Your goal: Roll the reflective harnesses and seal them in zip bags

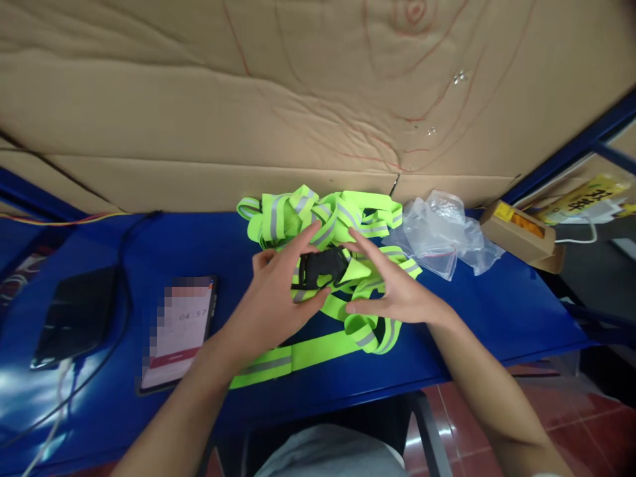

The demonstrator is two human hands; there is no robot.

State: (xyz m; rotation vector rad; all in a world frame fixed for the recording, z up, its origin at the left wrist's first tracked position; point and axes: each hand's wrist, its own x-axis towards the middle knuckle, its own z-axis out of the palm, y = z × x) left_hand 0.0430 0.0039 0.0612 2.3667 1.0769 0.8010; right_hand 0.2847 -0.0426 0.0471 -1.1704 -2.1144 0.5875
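Note:
A black plastic side-release buckle [324, 266] on a neon-yellow reflective strap is in the middle of the view. My left hand [273, 298] grips it from the left, thumb below and index finger above. To the right of the buckle my right hand [397, 288] has its thumb and fingers spread apart, close to the strap end; its far fingers are partly hidden. Beneath both hands the loose reflective straps [372, 334] curl over the blue table, and one flat length [322, 351] runs left under my left forearm. A heap of the same straps [278, 215] lies behind.
Clear plastic bags [442, 232] and an open cardboard box [519, 232] stand at the right. A phone [181, 331] showing a timer lies on the left, beside a black device [77, 318] with cables. A cardboard panel [199, 112] closes off the back of the blue table [501, 315].

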